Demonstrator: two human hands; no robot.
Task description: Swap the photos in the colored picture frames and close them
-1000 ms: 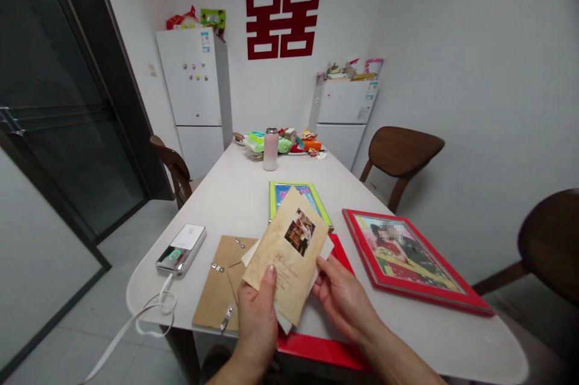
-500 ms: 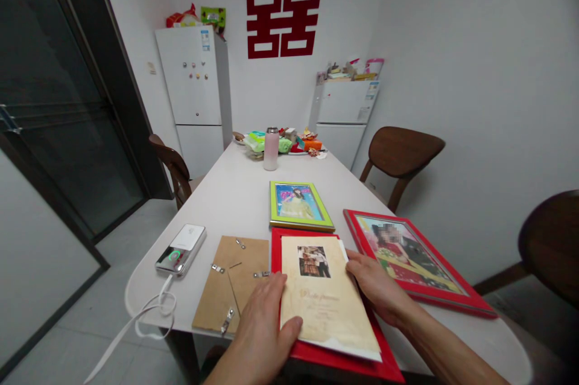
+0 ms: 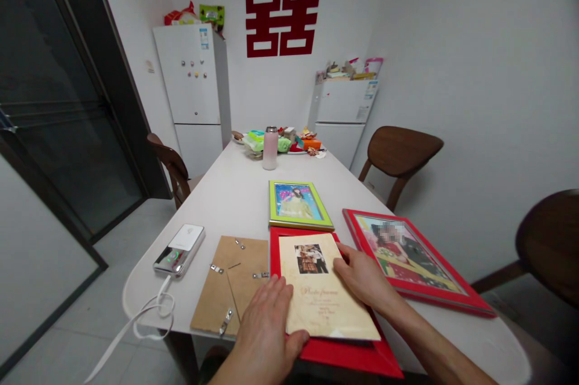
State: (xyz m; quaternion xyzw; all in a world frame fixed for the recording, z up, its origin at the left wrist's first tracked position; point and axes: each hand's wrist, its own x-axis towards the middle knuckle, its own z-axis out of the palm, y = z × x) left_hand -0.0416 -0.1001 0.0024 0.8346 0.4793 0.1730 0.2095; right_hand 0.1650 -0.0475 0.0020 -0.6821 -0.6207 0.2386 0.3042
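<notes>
A cream paper insert (image 3: 323, 309) with a small printed photo lies over a red picture frame (image 3: 362, 358) at the table's near edge. My left hand (image 3: 266, 324) rests along the insert's left side, fingers stretched out and thumb near the lower edge. At the upper right edge, my right hand (image 3: 362, 273) grips the insert between thumb and fingers. To the left is a brown backing board (image 3: 221, 288) with metal clips, partly behind my left hand. A second red frame (image 3: 452, 264) holding a picture is to the right. A green picture frame (image 3: 301, 207) stands just beyond the insert.
A power bank (image 3: 180, 250) with a white cable (image 3: 151, 315) sits on the left of the white table (image 3: 217, 204). Farther back are a pink bottle (image 3: 270, 149) and a pile of packets (image 3: 307, 145). Brown chairs (image 3: 402, 149) flank the table; two fridges (image 3: 194, 83) stand behind.
The paper insert has shifted slightly up and left over the red frame, and its lower edge now lies higher. My right hand has moved a little left with it.
</notes>
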